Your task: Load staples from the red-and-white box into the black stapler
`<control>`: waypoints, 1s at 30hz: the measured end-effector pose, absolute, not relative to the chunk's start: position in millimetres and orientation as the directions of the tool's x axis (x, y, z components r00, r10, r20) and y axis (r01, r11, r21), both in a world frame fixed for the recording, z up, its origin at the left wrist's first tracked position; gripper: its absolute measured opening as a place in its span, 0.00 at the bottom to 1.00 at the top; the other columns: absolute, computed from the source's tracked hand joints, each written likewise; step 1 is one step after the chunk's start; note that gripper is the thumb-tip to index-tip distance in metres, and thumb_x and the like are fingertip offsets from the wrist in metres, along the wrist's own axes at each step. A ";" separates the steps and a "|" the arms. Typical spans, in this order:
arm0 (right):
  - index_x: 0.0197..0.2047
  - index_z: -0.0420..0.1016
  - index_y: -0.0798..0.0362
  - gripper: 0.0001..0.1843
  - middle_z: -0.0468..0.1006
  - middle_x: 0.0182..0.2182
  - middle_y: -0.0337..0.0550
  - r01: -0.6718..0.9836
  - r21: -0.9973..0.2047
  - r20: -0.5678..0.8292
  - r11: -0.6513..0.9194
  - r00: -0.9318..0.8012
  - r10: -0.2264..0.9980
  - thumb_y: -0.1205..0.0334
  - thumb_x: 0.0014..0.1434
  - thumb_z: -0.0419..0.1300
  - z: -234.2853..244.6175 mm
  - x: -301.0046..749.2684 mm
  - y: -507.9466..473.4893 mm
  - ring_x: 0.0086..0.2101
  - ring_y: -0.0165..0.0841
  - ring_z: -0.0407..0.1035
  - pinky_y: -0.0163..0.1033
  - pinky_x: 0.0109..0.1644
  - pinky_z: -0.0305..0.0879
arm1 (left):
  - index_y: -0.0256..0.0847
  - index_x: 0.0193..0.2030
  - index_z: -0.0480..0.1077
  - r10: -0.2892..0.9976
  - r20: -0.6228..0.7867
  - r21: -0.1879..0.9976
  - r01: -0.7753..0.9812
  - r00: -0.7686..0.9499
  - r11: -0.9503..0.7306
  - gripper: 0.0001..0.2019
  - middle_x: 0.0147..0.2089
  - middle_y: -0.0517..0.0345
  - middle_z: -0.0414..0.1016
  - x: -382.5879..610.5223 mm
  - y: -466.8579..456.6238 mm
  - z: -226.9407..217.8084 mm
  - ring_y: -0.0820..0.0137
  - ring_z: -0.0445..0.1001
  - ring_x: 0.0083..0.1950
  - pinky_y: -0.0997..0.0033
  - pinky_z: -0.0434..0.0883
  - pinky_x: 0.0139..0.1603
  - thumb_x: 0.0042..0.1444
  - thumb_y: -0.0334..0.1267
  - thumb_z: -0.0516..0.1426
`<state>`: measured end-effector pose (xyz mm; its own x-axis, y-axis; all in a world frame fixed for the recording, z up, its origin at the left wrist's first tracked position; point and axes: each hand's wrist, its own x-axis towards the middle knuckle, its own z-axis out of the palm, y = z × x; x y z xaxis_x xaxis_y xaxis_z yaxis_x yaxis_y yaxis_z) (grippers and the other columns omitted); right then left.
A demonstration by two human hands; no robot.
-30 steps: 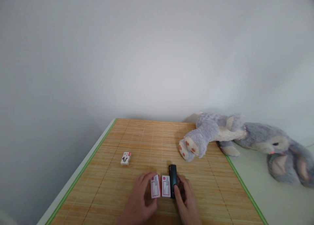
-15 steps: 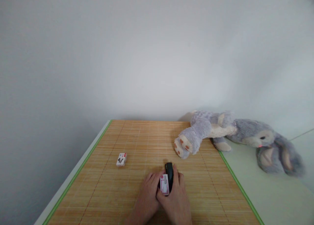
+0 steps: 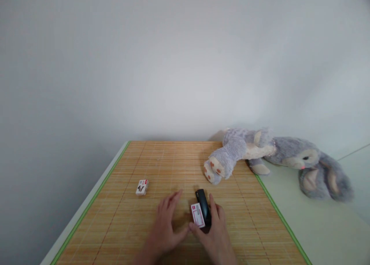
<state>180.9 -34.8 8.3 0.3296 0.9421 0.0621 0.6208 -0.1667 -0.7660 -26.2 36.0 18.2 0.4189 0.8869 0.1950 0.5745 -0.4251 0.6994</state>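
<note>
A black stapler lies on the bamboo mat with a small white-and-red box pressed against its left side. My right hand grips the pair, thumb against the box's near end and fingers along the stapler's right side. Just left of them, my left hand hovers over the mat with its fingers spread and nothing in it. A second small white-and-red box lies alone farther left on the mat.
A grey plush rabbit lies across the mat's far right corner and onto the pale surface beside it. The mat's green-trimmed left edge runs near the table's drop-off. A plain wall stands behind.
My left hand has let go and drawn left, opening its fingers. Of the two boxes seen beside the stapler a second ago, only one shows now, held against the stapler by my right hand.
</note>
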 end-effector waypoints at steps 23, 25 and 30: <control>0.73 0.62 0.47 0.42 0.71 0.60 0.52 0.624 -0.776 0.079 -0.091 0.240 0.968 0.64 0.55 0.64 -1.6 177.1 -40.0 0.58 0.50 0.72 0.52 0.64 0.70 | 0.46 0.55 0.79 0.937 -0.004 0.828 0.527 0.349 -0.193 0.18 0.56 0.52 0.82 8.0 98.7 19.5 0.62 0.78 0.57 0.62 0.70 0.62 0.70 0.46 0.50; 0.70 0.66 0.46 0.40 0.72 0.60 0.50 0.612 -0.787 0.091 -0.072 0.231 0.969 0.65 0.54 0.64 1.8 170.8 -37.8 0.58 0.50 0.73 0.50 0.62 0.72 | 0.46 0.55 0.79 0.931 0.008 0.835 0.510 0.364 -0.207 0.18 0.56 0.52 0.81 8.1 93.9 21.3 0.62 0.77 0.58 0.61 0.70 0.63 0.70 0.46 0.50; 0.70 0.67 0.45 0.43 0.73 0.60 0.50 0.579 -0.814 0.060 -0.058 0.183 0.981 0.67 0.50 0.64 4.2 161.9 -34.0 0.57 0.49 0.73 0.49 0.60 0.73 | 0.46 0.64 0.73 0.966 0.013 0.842 0.518 0.257 -0.149 0.22 0.62 0.49 0.76 3.4 76.3 18.2 0.60 0.72 0.65 0.53 0.65 0.71 0.72 0.50 0.48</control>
<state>161.9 -34.0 4.2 0.1827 0.9813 0.0603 0.5786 -0.0577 -0.8136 3.4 76.3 18.2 0.2571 0.9663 0.0127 0.5184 -0.1490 0.8421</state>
